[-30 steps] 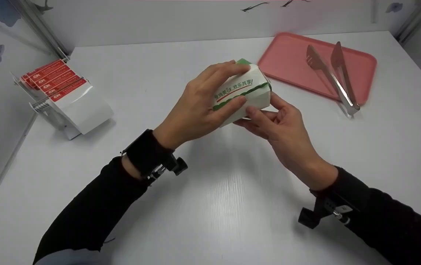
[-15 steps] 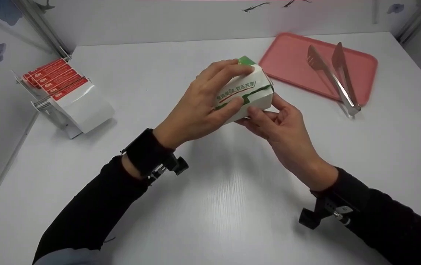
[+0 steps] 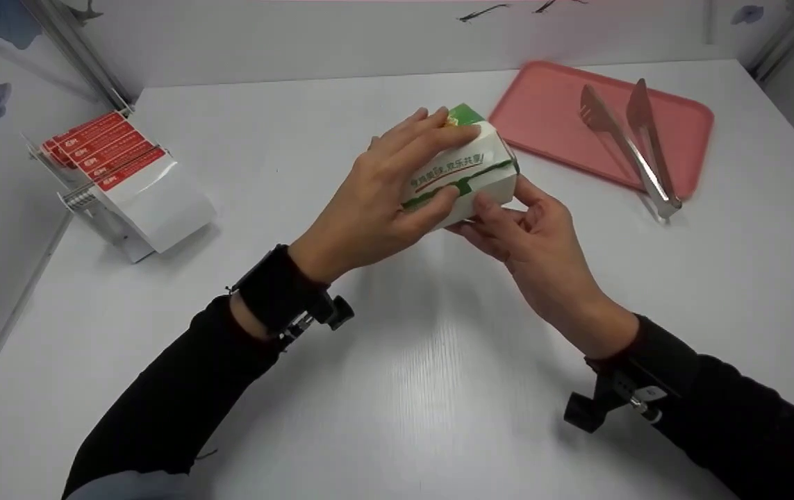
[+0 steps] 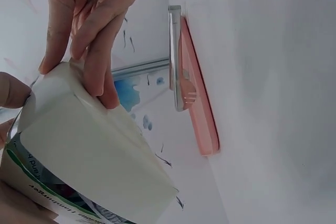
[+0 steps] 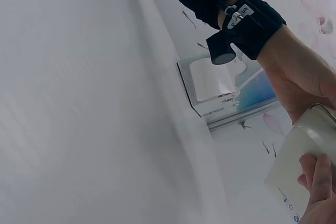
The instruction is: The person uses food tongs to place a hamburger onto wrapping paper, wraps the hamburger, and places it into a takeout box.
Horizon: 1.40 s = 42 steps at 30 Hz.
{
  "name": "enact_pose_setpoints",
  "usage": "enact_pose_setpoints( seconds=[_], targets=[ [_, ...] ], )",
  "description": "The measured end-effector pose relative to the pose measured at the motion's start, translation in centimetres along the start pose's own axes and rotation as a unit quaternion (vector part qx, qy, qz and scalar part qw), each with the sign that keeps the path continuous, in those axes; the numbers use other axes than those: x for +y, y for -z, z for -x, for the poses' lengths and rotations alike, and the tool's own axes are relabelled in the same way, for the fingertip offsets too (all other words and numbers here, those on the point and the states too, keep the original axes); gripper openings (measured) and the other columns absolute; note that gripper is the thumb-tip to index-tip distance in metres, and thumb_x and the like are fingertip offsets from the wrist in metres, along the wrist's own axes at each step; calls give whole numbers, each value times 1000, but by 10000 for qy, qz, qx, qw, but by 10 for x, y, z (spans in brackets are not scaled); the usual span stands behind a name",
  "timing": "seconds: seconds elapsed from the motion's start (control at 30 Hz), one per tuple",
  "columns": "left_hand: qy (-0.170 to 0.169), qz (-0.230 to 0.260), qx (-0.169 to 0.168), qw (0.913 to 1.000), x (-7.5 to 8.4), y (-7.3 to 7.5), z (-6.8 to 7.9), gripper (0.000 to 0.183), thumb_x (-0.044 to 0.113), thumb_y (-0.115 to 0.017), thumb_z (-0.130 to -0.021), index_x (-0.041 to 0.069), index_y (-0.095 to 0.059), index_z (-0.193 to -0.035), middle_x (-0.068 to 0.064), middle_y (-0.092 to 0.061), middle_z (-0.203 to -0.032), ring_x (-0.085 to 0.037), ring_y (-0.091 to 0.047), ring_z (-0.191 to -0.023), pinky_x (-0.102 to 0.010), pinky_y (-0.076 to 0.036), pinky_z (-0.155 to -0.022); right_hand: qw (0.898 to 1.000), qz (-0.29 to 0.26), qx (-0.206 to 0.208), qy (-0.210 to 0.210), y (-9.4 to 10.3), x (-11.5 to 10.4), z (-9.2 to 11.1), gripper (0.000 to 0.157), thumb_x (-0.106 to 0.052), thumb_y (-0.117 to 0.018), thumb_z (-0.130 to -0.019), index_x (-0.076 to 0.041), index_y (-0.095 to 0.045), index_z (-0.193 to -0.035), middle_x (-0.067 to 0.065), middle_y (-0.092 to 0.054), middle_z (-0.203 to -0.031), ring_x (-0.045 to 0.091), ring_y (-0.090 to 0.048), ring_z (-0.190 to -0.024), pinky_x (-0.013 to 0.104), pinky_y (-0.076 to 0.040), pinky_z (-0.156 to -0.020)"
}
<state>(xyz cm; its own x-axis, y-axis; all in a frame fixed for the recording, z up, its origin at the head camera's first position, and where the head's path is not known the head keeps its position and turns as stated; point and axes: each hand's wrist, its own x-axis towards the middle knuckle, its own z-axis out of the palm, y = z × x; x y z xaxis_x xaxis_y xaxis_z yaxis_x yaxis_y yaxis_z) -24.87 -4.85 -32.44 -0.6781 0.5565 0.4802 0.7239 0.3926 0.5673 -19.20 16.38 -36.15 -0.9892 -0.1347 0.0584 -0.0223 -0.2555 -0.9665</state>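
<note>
A white and green cardboard burger box (image 3: 496, 182) is held up over the table, tilted, between both hands. My left hand (image 3: 379, 198) grips it from the left, fingers over the top and thumb along the near side. At the lower right corner my right hand (image 3: 542, 239) pinches it, thumb in front and other fingers partly hidden beneath. From the left wrist, the box's plain white underside (image 4: 94, 140) is visible, with the right hand's fingers (image 4: 100, 30) at its edge. In the right wrist view, fingers (image 5: 320, 179) press on the pale carton (image 5: 289, 156).
A pink tray (image 3: 535, 104) lies at the back right, with metal tongs (image 3: 649, 163) resting across it and over its front edge. To the left stands a wire rack (image 3: 80, 201) holding several red and white paper sleeves (image 3: 160, 198). Walls (image 3: 299, 42) border the white table.
The box has shifted slightly up and to the right in the head view, both hands keeping hold. My right thumb has moved a little along its lower edge. Tray, tongs and rack stay put.
</note>
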Motion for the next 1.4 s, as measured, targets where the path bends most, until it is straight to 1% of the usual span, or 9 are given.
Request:
enact_pose_setpoints(
  seconds=[0.13, 0.33, 0.43, 0.67, 0.83, 0.97, 1.17, 1.3, 1.4],
  targets=[
    [-341, -413, 74, 9985, 1, -2, 2, 52, 27, -61, -107, 26, -55, -159, -4, -47, -170, -20, -34, -163, -69, -21, -130, 10000, -73, -8, 31, 0, 0, 0, 50, -13, -62, -109, -3, -47, -156, 16, -70, -141, 21, -78, -117, 37, -58, -105],
    [-838, -1033, 23, 9911, 1, -5, 3, 51, 28, -53, -112, 24, -50, -162, 0, -47, -170, -20, -37, -162, -59, -29, -130, 9999, -105, 23, 50, 0, -1, 0, 46, -12, -60, -110, -5, -49, -154, 17, -70, -141, 23, -78, -116, 37, -57, -106],
    [-1138, -1217, 33, 9860, -1, -6, 4, 47, 29, -49, -114, 23, -52, -160, -3, -47, -170, -21, -43, -158, -56, -33, -128, 9999, -133, 1, 92, -1, -2, 1, 46, -9, -59, -110, -4, -49, -155, 18, -69, -143, 24, -78, -118, 39, -56, -107],
    [-2117, -1195, 572, 9683, -9, -5, 3, 29, 23, -53, -114, 21, -72, -135, -18, -57, -159, -35, -53, -150, -48, -42, -123, 9996, -233, -62, 162, -3, -7, 2, 47, -8, -59, -110, -6, -50, -155, 18, -65, -149, 25, -76, -120, 42, -56, -109],
    [-2664, -1417, 692, 9509, -10, 2, 1, 23, 20, -60, -111, 18, -73, -129, -20, -62, -153, -35, -61, -143, -46, -52, -117, 9995, -249, -140, 138, -5, -10, 4, 44, -8, -58, -110, -6, -53, -154, 19, -66, -147, 26, -76, -121, 43, -56, -109],
    [-2783, -1692, 526, 9440, -8, 8, -1, 19, 17, -61, -110, 18, -72, -125, -18, -62, -153, -33, -64, -139, -44, -56, -112, 9993, -327, -172, 117, -6, -12, 4, 42, -9, -58, -111, -6, -55, -152, 20, -67, -146, 28, -75, -121, 43, -55, -109],
    [-2529, -1528, 137, 9552, -3, 11, -2, 18, 21, -56, -112, 16, -73, -118, -17, -58, -157, -34, -62, -140, -49, -54, -114, 9988, -434, -231, 81, -6, -11, 2, 42, -8, -57, -111, -5, -53, -153, 20, -67, -145, 27, -76, -120, 44, -55, -111],
    [-2513, -1487, -74, 9564, 0, 10, -3, 16, 21, -56, -113, 14, -71, -111, -19, -54, -161, -37, -59, -142, -52, -50, -117, 9985, -510, -184, 116, -5, -13, 2, 42, -7, -57, -111, -6, -54, -153, 20, -69, -142, 25, -77, -117, 44, -55, -110],
    [-2463, -1417, -68, 9588, -2, 9, -3, 15, 20, -56, -112, 13, -70, -115, -19, -51, -164, -35, -56, -147, -50, -49, -119, 9985, -499, -151, 163, -3, -15, 1, 41, -7, -57, -110, -7, -56, -151, 21, -69, -141, 26, -78, -116, 44, -55, -110]
  ],
)
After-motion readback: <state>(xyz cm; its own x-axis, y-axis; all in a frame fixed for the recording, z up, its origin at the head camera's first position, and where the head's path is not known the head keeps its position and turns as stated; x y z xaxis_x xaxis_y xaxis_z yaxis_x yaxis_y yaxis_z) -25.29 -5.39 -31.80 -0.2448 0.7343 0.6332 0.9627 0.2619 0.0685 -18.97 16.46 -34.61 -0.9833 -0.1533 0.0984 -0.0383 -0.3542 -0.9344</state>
